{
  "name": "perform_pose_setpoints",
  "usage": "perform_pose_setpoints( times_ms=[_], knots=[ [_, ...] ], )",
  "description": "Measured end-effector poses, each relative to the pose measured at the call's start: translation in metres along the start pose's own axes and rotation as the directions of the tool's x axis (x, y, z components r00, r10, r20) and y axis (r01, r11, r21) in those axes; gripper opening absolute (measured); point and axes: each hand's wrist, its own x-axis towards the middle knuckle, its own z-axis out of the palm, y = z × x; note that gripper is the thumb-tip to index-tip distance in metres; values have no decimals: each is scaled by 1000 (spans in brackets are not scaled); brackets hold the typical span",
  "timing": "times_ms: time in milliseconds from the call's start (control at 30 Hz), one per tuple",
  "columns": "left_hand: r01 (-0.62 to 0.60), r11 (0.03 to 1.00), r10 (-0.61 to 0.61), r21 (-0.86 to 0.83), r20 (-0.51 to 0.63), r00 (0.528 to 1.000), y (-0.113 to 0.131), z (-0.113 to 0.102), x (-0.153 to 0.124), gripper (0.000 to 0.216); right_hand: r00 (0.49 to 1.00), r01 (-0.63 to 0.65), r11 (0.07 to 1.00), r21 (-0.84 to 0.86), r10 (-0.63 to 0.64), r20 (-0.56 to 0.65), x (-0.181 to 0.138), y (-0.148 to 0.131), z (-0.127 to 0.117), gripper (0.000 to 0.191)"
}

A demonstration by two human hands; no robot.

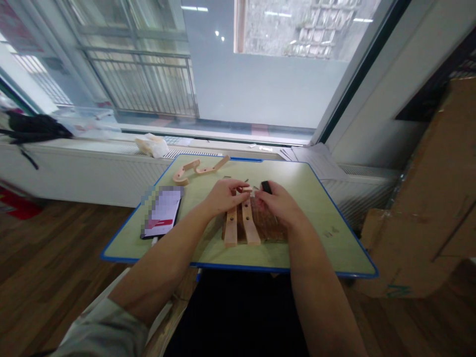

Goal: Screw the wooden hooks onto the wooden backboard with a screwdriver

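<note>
"Pale wood is seen where on the counter (308, 198)?"

"Two strips (251, 232) are laid side by side at the middle, over a glossy brown board (273, 225), and holes are shown in both. Two curved pieces (181, 173) are seen at the far left corner."

"And how are the fingers placed?"

"At the far end of the strips, a small block (247, 189) is pinched by the left hand (222, 195), its thumb and fingers closed. A black thing (266, 187) is gripped by the right hand (281, 202), just beside, with its fingers curled; what it is cannot be told."

"Which containers are in view?"

"A clear tub (89, 118) is set on the sill at the left, near a black bag (35, 124); its contents cannot be made out. By the window, something yellowish is partly wrapped in a white bag (154, 146). At the right, a large cardboard box (441, 183) is stood on the floor, and its inside is hidden."

"Can any writing be read?"

"Green marks (398, 290) are borne low on the cardboard, too blurred to be read. On the phone (162, 213), left of the strips, a red patch is shown, but the screen is partly pixelated."
</note>
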Motion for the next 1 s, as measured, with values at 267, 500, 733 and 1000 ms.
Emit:
perform_pose_setpoints(
  times_ms=[267,500,733,1000],
  knots=[
    [89,972,-105,-218,-61,993,3,0,1,39,986,132,787,-603,-168,-3,41,-27,-56,14],
    [74,991,-82,-110,-76,994,2,2,1,36,992,96,466,-879,32,125,88,3,-27,28],
    [97,989,-105,-114,-70,992,6,6,2,34,982,105,425,-899,96,160,94,12,-5,33],
    [75,989,-86,-125,-79,993,8,7,3,29,978,117,452,-884,100,181,95,18,3,26]
  ],
)
